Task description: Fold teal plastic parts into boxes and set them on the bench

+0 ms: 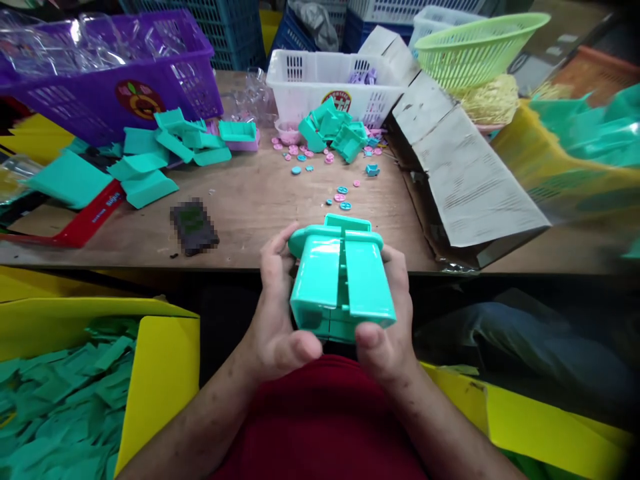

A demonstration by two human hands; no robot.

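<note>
Both hands hold one turquoise plastic box-like part [320,273] in front of my body, just off the table's front edge. A narrow gap runs down the middle of its upper face, and a rounded rim sits at its far end. My left hand [273,320] wraps its left side, thumb at the near lower corner. Around the right side curls my right hand [395,320], its thumb on the near edge. Fingers beneath the part are partly hidden. Beyond it on the table lie small pink and blue wheel-like pieces [340,198] and a pile of turquoise parts [333,130].
A purple basket [200,83] of clear plastic pieces stands back left, near turquoise panels [145,167]. A white basket [300,90] is at the back. An opened cardboard box [465,173] lies right. Yellow bins [165,373] flank me; the left one holds turquoise parts.
</note>
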